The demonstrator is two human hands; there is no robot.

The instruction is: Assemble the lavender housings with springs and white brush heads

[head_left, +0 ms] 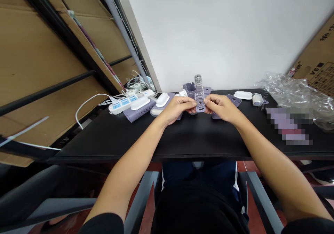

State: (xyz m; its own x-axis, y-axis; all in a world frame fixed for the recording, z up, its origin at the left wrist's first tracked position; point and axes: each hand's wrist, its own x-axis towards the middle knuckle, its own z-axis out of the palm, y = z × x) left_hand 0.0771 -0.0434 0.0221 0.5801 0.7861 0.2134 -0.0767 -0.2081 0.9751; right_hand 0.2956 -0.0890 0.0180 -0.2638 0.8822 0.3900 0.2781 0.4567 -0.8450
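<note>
Both my hands meet over the middle of the black table. My left hand and my right hand pinch a small purple plastic part from either side. A metal coil spring stands upright out of that part. Fingers of both hands are closed on the part. Just behind the hands lie more purple pieces and white lids.
A white power strip with cables and a purple vented box lie at the left. White parts and crumpled clear plastic sit at the right, beside a cardboard box. Cardboard on a rack rises at the left.
</note>
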